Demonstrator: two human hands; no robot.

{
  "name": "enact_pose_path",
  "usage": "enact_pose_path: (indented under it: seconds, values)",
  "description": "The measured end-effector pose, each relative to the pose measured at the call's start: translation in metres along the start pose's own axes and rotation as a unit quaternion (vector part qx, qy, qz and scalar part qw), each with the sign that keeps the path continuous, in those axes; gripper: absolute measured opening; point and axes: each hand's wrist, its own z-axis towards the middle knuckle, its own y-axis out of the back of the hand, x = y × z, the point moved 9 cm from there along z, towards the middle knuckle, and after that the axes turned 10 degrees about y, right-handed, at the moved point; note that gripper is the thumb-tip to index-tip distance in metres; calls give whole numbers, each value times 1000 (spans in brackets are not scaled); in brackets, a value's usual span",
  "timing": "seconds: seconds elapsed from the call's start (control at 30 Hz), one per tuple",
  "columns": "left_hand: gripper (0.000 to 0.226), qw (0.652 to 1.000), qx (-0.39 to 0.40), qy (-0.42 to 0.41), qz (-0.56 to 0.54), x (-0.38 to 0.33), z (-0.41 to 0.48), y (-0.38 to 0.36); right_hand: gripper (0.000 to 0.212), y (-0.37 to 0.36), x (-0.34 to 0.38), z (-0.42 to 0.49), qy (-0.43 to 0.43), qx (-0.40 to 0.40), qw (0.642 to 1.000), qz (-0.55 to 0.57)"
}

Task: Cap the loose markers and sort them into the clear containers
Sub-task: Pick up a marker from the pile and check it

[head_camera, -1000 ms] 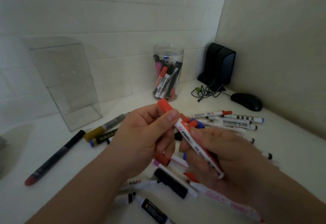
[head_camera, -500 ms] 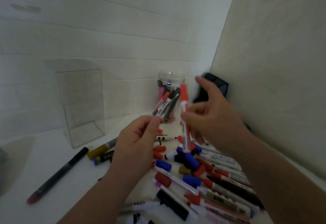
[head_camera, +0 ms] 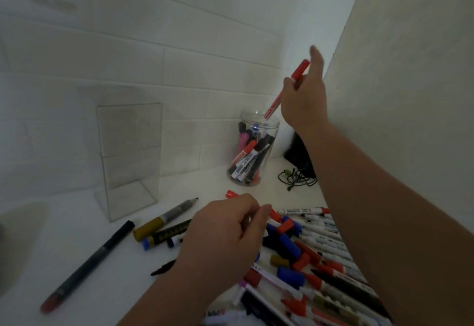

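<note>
Your right hand [head_camera: 305, 100] grips a capped red marker [head_camera: 298, 73] by its upper half. The marker is tilted, with its lower end right at the mouth of the round clear jar [head_camera: 272, 146], which holds several markers. Your left hand [head_camera: 225, 238] hovers low over the pile of loose markers [head_camera: 320, 261] on the table [head_camera: 77, 223], fingers curled; whether it pinches anything cannot be told. The square clear container [head_camera: 130, 156] stands left of the jar, apart from it.

Right hand [head_camera: 304, 97] holds red-capped marker [head_camera: 284, 89] over round jar [head_camera: 257, 151] — left hand [head_camera: 225, 238] curled above pile.
</note>
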Motion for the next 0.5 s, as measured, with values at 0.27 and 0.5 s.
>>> enact_pose_path:
  seconds: [0.27,0.5]
  values:
    - [39,999,-22,6,-23,-2,-1,6,38,-37,-30,-14,26,98,990,-100]
    - [35,999,-35,-24,-6,-8,-4,2,30,-60,-30,-38,73,347,868,-348]
